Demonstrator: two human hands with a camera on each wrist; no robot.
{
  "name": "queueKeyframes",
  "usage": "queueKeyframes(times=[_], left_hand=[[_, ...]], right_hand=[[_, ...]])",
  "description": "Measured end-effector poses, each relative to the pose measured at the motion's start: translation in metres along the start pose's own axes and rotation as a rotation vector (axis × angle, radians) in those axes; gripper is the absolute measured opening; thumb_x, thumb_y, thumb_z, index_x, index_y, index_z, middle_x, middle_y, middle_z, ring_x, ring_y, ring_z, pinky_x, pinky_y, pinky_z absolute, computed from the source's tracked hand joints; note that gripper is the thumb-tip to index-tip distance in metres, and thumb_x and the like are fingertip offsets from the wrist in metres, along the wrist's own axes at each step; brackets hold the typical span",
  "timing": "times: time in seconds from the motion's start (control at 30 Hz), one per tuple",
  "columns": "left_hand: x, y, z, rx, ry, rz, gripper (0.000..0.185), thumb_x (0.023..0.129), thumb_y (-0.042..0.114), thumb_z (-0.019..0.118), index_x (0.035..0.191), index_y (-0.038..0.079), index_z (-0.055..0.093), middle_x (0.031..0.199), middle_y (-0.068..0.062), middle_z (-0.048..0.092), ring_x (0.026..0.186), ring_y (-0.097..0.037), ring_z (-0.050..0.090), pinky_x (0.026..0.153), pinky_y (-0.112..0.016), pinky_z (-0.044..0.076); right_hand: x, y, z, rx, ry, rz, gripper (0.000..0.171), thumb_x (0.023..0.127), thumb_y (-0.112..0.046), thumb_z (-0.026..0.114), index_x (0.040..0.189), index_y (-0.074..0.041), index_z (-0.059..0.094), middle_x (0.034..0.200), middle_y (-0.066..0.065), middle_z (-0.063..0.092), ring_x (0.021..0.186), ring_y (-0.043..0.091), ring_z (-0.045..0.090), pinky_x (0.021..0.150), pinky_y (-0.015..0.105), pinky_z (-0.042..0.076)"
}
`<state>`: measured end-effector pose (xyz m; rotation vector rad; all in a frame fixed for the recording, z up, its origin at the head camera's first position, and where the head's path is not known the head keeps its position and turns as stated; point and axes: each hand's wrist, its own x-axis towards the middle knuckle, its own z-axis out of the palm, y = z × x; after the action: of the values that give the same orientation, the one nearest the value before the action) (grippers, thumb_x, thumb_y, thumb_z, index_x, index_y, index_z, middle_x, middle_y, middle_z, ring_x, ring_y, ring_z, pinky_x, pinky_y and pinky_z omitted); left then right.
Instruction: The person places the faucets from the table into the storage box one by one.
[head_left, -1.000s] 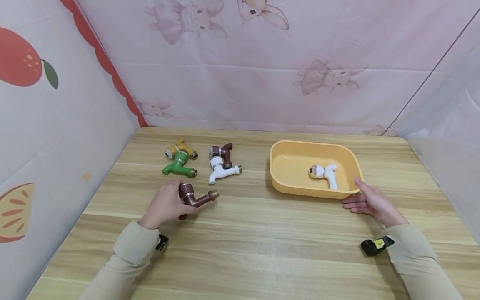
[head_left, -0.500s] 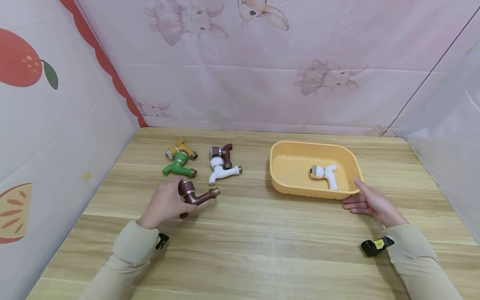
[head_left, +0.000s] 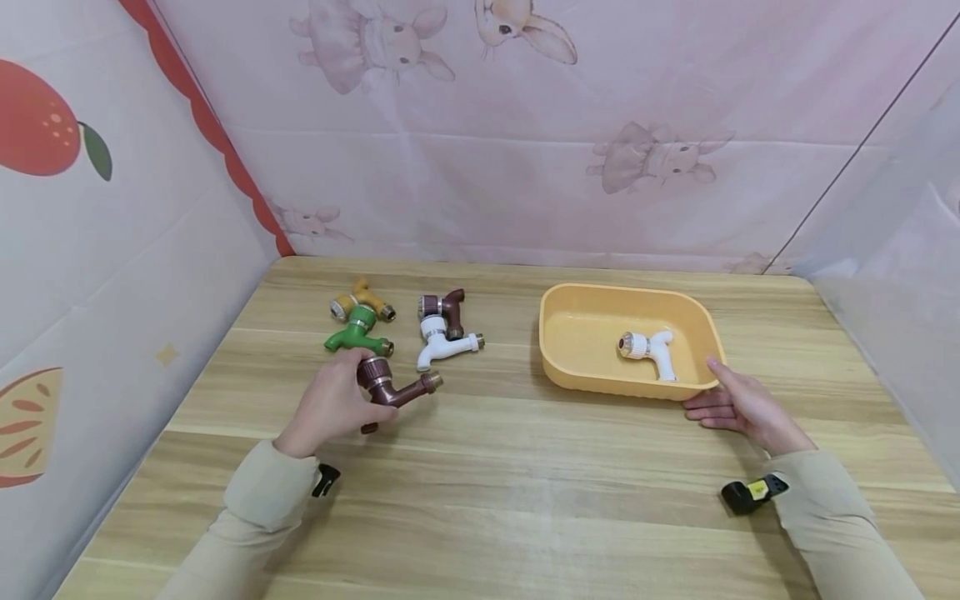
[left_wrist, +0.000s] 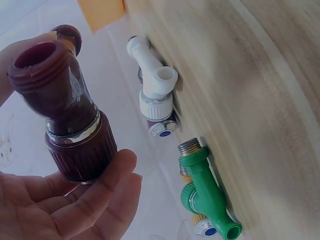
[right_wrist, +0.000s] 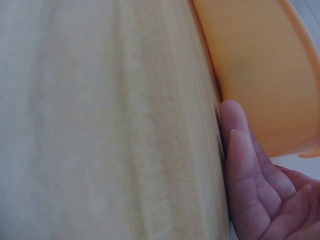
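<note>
Left hand (head_left: 333, 406) curled round brown faucet (head_left: 390, 387), just off the wooden table (head_left: 525, 483), spout end pointing right beyond the fingers. Right hand (head_left: 738, 406) open, fingers straight against yellow tray (head_left: 558, 367).

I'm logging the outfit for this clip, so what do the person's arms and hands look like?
Both arms wear long, loose beige sleeves down to the wrists. The left hand and right hand are bare: no gloves or rings visible. A small black device sits under each wrist; the right one carries a yellow mark.
</note>
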<state>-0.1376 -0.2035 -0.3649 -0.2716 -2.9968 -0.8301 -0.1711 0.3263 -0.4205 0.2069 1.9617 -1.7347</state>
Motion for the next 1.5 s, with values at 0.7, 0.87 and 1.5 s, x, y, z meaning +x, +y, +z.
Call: queueKeyframes(times=[0.7, 0.87, 1.5], left_hand=[[0.008, 0.010, 0.000, 0.003, 0.012, 0.038, 0.078, 0.059, 0.028, 0.084, 0.118, -0.007, 0.047, 0.101, -0.016, 0.057, 0.085, -0.025, 0.054, 0.071, -0.040, 0.049], [0.010, 0.014, -0.001, 0.010, 0.018, 0.044, 0.077, 0.059, 0.028, 0.084, 0.117, -0.007, 0.048, 0.099, -0.016, 0.057, 0.084, -0.025, 0.054, 0.070, -0.039, 0.048], [0.016, 0.023, 0.000, -0.015, 0.026, 0.092, 0.074, 0.058, 0.027, 0.085, 0.115, -0.005, 0.050, 0.097, -0.013, 0.058, 0.082, -0.024, 0.056, 0.066, -0.035, 0.050]], right_hand=[[0.000, 0.001, 0.000, 0.026, -0.004, -0.008, 0.069, 0.095, -0.050, 0.030, 0.127, 0.011, 0.024, 0.086, 0.010, 0.068, 0.079, 0.021, 0.066, 0.073, 0.033, 0.052], [-0.001, 0.000, 0.000, 0.021, -0.003, -0.012, 0.068, 0.095, -0.050, 0.031, 0.126, 0.011, 0.026, 0.086, 0.010, 0.069, 0.080, 0.021, 0.066, 0.073, 0.033, 0.052], [0.001, 0.001, -0.001, 0.014, -0.009, -0.017, 0.066, 0.095, -0.050, 0.031, 0.123, 0.010, 0.029, 0.087, 0.011, 0.068, 0.080, 0.021, 0.066, 0.072, 0.033, 0.052]])
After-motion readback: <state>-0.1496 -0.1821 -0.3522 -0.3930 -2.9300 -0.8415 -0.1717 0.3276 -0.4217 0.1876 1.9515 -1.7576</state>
